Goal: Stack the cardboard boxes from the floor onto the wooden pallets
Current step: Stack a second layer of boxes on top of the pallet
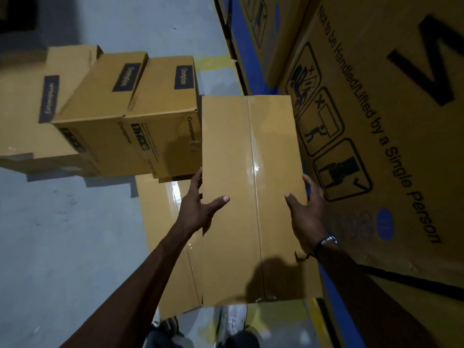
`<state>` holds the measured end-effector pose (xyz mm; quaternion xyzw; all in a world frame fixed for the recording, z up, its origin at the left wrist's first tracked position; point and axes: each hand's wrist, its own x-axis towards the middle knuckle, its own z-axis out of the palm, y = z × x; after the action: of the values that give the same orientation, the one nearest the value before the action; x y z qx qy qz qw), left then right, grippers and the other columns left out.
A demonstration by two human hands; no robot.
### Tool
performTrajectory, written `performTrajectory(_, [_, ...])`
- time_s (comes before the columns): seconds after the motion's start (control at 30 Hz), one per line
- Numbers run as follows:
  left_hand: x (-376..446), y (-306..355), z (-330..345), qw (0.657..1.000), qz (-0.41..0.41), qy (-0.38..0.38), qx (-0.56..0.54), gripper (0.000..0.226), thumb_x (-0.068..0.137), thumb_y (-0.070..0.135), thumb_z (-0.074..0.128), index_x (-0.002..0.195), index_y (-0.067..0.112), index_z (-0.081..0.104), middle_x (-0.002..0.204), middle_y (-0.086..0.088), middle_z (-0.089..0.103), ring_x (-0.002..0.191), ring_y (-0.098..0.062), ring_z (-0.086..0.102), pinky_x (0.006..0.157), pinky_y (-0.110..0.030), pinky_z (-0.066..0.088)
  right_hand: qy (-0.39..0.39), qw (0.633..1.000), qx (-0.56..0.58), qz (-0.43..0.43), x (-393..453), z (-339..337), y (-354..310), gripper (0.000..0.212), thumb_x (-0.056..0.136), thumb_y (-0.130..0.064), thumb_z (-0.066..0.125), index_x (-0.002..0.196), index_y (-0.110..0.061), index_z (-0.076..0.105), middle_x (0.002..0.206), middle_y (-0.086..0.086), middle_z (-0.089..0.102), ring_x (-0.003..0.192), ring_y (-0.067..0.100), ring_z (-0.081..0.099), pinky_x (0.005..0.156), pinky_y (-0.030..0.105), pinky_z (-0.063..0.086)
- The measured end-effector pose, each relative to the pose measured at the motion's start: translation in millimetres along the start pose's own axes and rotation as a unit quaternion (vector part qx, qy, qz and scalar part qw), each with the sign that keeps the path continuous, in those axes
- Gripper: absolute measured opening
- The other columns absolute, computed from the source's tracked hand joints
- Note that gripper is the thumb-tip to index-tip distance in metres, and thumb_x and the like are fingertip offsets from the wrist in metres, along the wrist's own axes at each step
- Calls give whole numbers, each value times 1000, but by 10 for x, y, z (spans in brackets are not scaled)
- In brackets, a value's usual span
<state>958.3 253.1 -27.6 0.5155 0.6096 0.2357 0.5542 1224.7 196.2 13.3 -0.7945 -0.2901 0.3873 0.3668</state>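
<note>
Huge printed carton (391, 136) seen filling right of frame. Taped cardboard box (253, 197) held at centre, above grey floor (62, 234). Left hand (200, 212) clamped on left edge, right hand (307, 212) on right edge, thumbs laid on top. Branded boxes (140, 116) stacked upper left.

One camera only, on my head, looking forward and steeply down, tilted. It sits close above the taped cardboard box (251, 192); beyond that box lie the Crompton boxes (140, 116), right of it a big printed carton (376, 121), left grey floor (62, 234).
</note>
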Motion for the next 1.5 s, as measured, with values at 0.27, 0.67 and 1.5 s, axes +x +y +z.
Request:
performTrajectory(0.27, [-934,708,-471,999,11,4,-31,104,83,47,84,163,40,19,163,10,38,150,-14,35,118,-37,34,-10,1000,5,-28,-994,-466,-697,73,95,-19,72,158,-31,37,164,-2,28,145,18,33,106,35,36])
performTrajectory(0.67, [-3377,1208,-1860,990,35,99,-95,95,81,52,84,155,54,25,162,11,38,139,-19,43,105,-41,42,-71,990,2,-125,-3330,-648,-1623,71,88,-28,81,149,-36,45,151,-8,50,137,15,47,109,38,43])
performTrajectory(1.5, [-8983,279,-5038,804,17,544,-239,88,84,49,82,154,51,29,144,35,37,135,7,34,103,-27,37,-475,804,-22,-356,-8269,1902,-3257,76,72,-40,89,138,-43,51,136,-18,56,126,9,54,104,51,48])
